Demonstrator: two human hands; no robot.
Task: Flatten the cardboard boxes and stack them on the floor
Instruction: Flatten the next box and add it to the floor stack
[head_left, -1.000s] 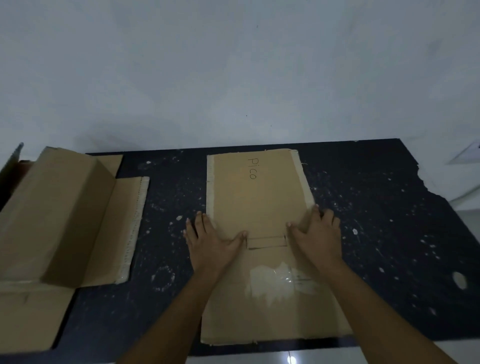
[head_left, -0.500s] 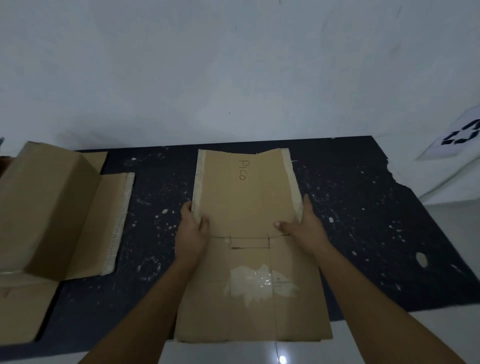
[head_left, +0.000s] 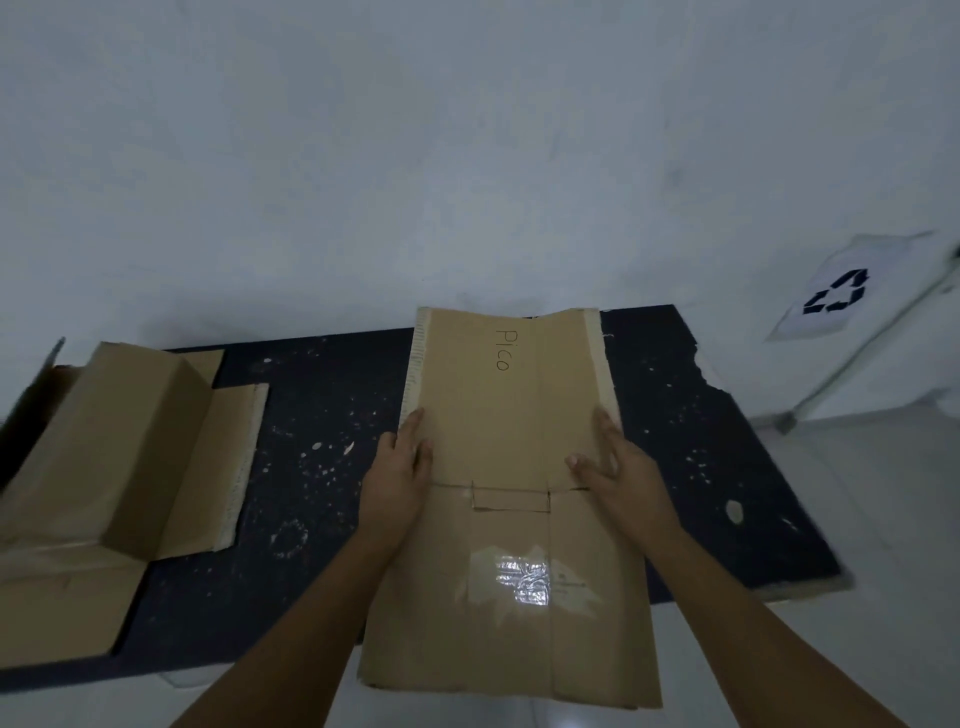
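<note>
1. A half-opened box (head_left: 119, 457) sits at the desk's (head_left: 322, 415) left edge, its flaps spread flat; what is inside cannot be seen from here.
2. Flattened box (head_left: 519, 493) in the middle, and there's handwriting on its far panel: "Pico". A patch of shiny clear tape (head_left: 524, 574) glints on the near panel.
3. Off past the desk's right edge, a white sheet (head_left: 852, 291) with a black recycling symbol lies by the wall.
4. Left hand (head_left: 397, 480) grips the flattened box's left edge, fingers on top, thumb not visible.
5. Right hand (head_left: 618, 467) holds the right edge the same way, thumb laid on the top face, fingers wrapping the side.
6. The flattened box runs from the desk's far edge out past its near edge, its near end overhanging the pale floor (head_left: 883, 519), between the two forearms.
</note>
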